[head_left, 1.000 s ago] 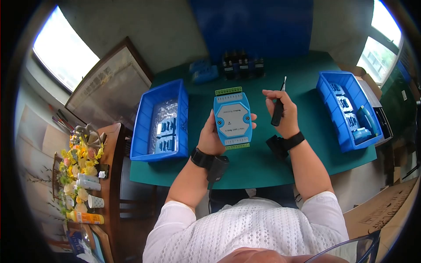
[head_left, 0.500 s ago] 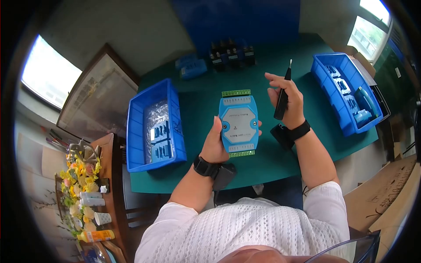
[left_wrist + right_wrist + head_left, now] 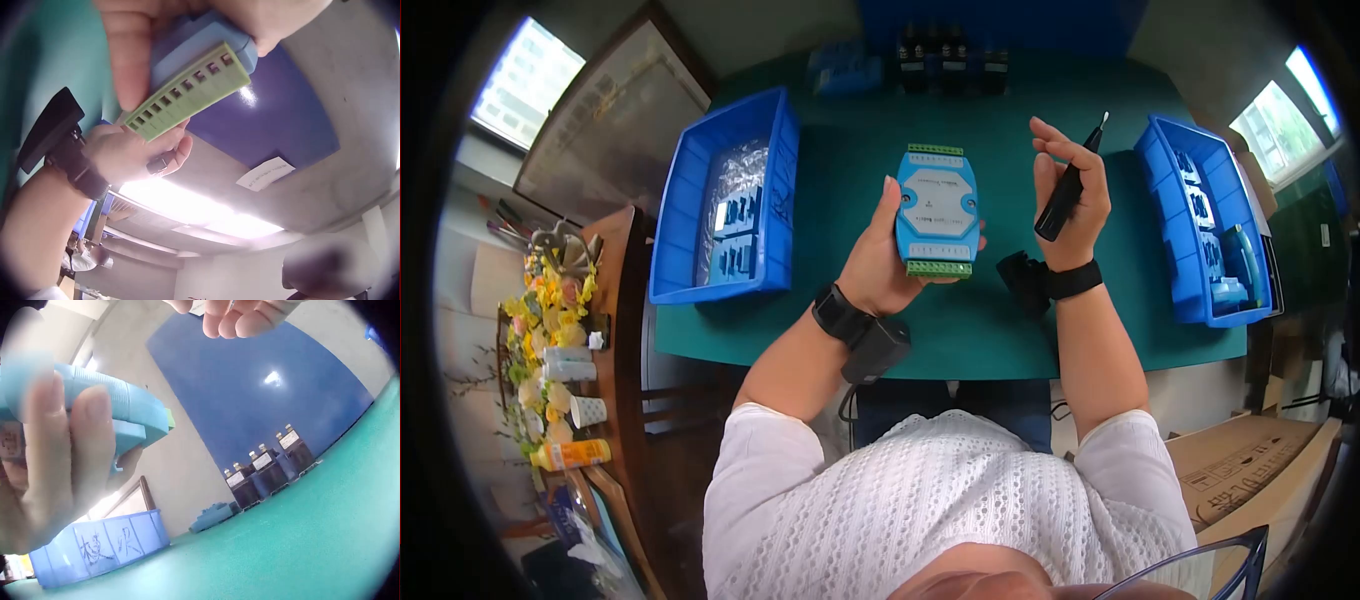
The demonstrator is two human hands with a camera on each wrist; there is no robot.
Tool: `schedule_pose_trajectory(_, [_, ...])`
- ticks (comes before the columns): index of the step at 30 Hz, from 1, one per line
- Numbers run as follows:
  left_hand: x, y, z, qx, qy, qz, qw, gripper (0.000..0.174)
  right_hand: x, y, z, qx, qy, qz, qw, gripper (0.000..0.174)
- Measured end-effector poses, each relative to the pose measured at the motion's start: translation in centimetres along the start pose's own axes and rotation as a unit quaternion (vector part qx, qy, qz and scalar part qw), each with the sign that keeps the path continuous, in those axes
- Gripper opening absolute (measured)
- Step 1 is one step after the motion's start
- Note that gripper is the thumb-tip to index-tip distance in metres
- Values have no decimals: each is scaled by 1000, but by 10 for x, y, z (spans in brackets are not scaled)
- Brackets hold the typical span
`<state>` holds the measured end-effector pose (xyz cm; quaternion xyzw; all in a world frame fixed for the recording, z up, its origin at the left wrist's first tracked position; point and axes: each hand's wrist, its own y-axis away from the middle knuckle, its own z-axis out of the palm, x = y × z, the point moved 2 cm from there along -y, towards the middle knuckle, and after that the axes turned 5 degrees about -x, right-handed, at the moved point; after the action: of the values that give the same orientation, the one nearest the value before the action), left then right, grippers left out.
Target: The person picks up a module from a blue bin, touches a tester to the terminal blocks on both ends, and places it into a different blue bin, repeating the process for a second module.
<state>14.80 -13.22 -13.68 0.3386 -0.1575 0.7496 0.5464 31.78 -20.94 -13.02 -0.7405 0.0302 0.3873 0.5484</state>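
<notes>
My left hand [image 3: 872, 262] holds a flat blue electronic module [image 3: 938, 215] with a silver label, thumb along its left edge and fingertips showing at its right edge. Green screw terminal blocks line both ends; the near terminal block [image 3: 190, 90] fills the top of the left wrist view. To the right of the module, apart from it, my right hand [image 3: 1087, 218] grips a slim black pen-shaped screwdriver [image 3: 1062, 203]. Its pale tip points up and away, while the other fingers reach past it. Only fingertips [image 3: 247, 324] of this hand show in the right wrist view.
A blue bin [image 3: 778, 245] on the left contains blue modules and clear wrap. Another blue bin [image 3: 1165, 225] at the right holds several parts. Black components [image 3: 952, 70] and blue housings [image 3: 845, 72] lie at the back of the green table [image 3: 1000, 335].
The head view has shifted. Both hands have moved a little apart, and the module's near end now faces the camera more. The screwdriver leans further to the right.
</notes>
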Motion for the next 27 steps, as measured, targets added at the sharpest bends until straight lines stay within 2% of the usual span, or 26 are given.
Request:
schedule_pose_trajectory(2, [3, -1, -5, -4, 15, 0, 1000, 72, -7, -4, 1, -6, -32, 0, 999, 14])
schedule_pose_trajectory(7, [9, -3, -4, -29, 4, 64, 998, 68, -4, -2, -3, -70, 8, -64, 995, 15])
schedule_pose_trajectory(10, [9, -3, -4, -78, 2, 75, 994, 67, 2, 2, -3, -70, -2, -78, 994, 13])
schedule_pose_trajectory(13, [4, -4, -12, -47, 2, 105, 993, 62, 0, 3, -9, -59, -33, -43, 997, 11])
schedule_pose_trajectory(16, [3, -8, -13, 12, 59, 103, 993, 54, 1, 8, -16, -64, -48, 3, 997, 10])
schedule_pose_trajectory(19, [3, -6, -24, -104, 173, 53, 978, 47, 4, 9, -21, -61, -55, 36, 996, 10])
schedule_pose_trajectory(20, [5, -2, -19, -118, 197, 41, 972, 47, 6, 9, -22, -57, -60, 47, 995, 10])
schedule_pose_trajectory(23, [9, 0, -10, -331, 283, 0, 900, 51, 9, 10, -19, -64, -62, 28, 996, 12])
schedule_pose_trajectory(27, [16, 4, -7, -383, 334, 11, 861, 54, 4, 12, -18, -102, -74, 60, 990, 15])
